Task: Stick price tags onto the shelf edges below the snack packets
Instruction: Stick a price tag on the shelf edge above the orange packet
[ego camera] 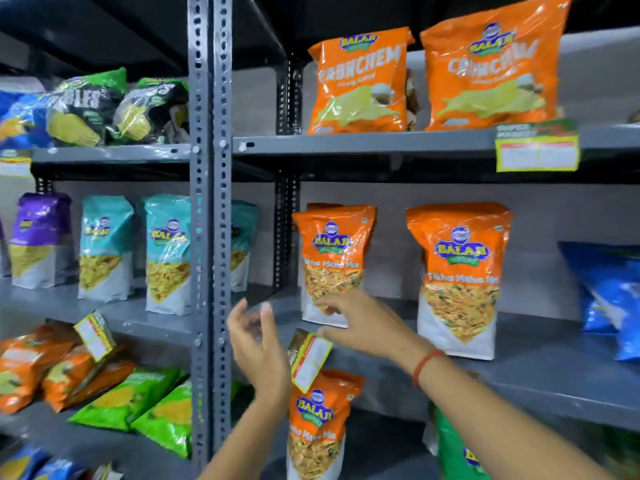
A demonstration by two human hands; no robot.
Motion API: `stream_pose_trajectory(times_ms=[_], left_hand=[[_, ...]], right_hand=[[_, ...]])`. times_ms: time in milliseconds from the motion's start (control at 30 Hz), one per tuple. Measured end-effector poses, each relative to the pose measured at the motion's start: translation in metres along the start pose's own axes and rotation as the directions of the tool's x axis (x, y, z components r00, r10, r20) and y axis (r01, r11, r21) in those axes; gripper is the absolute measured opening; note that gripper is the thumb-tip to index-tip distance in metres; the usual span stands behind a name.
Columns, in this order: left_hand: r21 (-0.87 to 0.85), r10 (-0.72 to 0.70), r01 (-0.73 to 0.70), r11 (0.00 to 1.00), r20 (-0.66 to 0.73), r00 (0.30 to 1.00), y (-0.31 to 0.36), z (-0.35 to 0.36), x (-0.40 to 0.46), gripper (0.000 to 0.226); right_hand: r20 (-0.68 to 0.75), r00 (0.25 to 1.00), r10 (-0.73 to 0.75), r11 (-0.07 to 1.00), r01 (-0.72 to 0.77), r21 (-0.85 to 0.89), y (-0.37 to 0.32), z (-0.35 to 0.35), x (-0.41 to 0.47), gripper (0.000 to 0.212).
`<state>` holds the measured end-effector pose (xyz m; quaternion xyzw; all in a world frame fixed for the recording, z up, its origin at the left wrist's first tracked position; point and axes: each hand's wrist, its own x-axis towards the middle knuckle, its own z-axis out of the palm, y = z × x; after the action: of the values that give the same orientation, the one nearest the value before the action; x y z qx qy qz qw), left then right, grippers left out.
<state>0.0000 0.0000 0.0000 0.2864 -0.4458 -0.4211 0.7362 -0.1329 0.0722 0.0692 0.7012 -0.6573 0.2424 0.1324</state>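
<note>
A yellow-bordered price tag [309, 358] hangs tilted at the front edge of the middle grey shelf [519, 386], just below an orange Balaji mix packet [334, 261]. My right hand [363, 323] reaches over that edge. Its thumb tip rests on the tag's top corner and its spread fingers touch the base of the packet. My left hand [258, 344] hovers just left of the tag with its fingers apart; what lies between them is blurred. A second orange mix packet [460, 275] stands further right on the same shelf.
Price tags hang on other shelf edges: top right [537, 147], on the left unit [94, 336] and far left [14, 164]. A perforated grey upright [209, 237] divides the two units. Orange Crunchem bags [360, 81] stand above, a blue bag [613, 299] at right, an orange packet [317, 424] below.
</note>
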Motion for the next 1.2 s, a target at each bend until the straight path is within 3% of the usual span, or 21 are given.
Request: stream_pose_trajectory(times_ms=[67, 167, 233, 300, 500, 633, 833, 933, 1100, 1200], left_hand=[[0.023, -0.227, 0.229, 0.973, -0.065, 0.972, -0.027, -0.01, -0.004, 0.034], [-0.01, -0.546, 0.546, 0.838, -0.05, 0.836, -0.063, -0.022, -0.009, 0.041], [-0.079, -0.665, 0.668, 0.74, 0.064, 0.744, -0.073, -0.023, -0.007, 0.037], [-0.053, -0.698, 0.712, 0.7, 0.156, 0.699, -0.08, -0.023, -0.005, 0.028], [-0.091, -0.697, 0.707, 0.702, 0.119, 0.707, -0.097, -0.022, -0.003, 0.016], [-0.132, -0.649, 0.655, 0.744, 0.093, 0.755, -0.099, -0.024, -0.003, 0.01], [-0.056, -0.416, 0.424, 0.904, 0.118, 0.902, -0.087, -0.034, 0.014, 0.011], [-0.006, -0.304, 0.308, 0.951, 0.137, 0.943, -0.076, -0.036, 0.024, 0.009], [0.108, -0.252, 0.235, 0.966, 0.185, 0.95, -0.078, -0.04, 0.028, 0.004], [0.209, -0.258, 0.217, 0.954, 0.198, 0.946, -0.088, -0.046, 0.023, 0.004]], right_hand=[[0.054, 0.996, 0.069, 0.989, -0.061, -0.134, -0.003, 0.03, 0.009, 0.057], [-0.046, 0.991, 0.125, 0.984, -0.129, -0.12, -0.001, 0.072, 0.018, 0.051], [-0.162, 0.975, 0.152, 0.985, -0.163, -0.057, 0.004, 0.084, 0.027, 0.036], [-0.235, 0.956, 0.174, 0.982, -0.186, -0.033, 0.009, 0.091, 0.031, 0.027], [-0.285, 0.937, 0.202, 0.979, -0.193, 0.061, 0.007, 0.094, 0.031, 0.018], [-0.295, 0.93, 0.219, 0.974, -0.191, 0.119, 0.003, 0.092, 0.023, 0.009], [-0.378, 0.885, 0.274, 0.923, -0.131, 0.362, -0.002, 0.09, 0.006, 0.01], [-0.392, 0.866, 0.31, 0.897, -0.131, 0.421, 0.0, 0.088, 0.0, 0.013], [-0.519, 0.794, 0.318, 0.948, -0.247, 0.202, 0.01, 0.1, -0.011, 0.024], [-0.513, 0.791, 0.334, 0.936, -0.34, 0.086, 0.013, 0.11, -0.022, 0.024]])
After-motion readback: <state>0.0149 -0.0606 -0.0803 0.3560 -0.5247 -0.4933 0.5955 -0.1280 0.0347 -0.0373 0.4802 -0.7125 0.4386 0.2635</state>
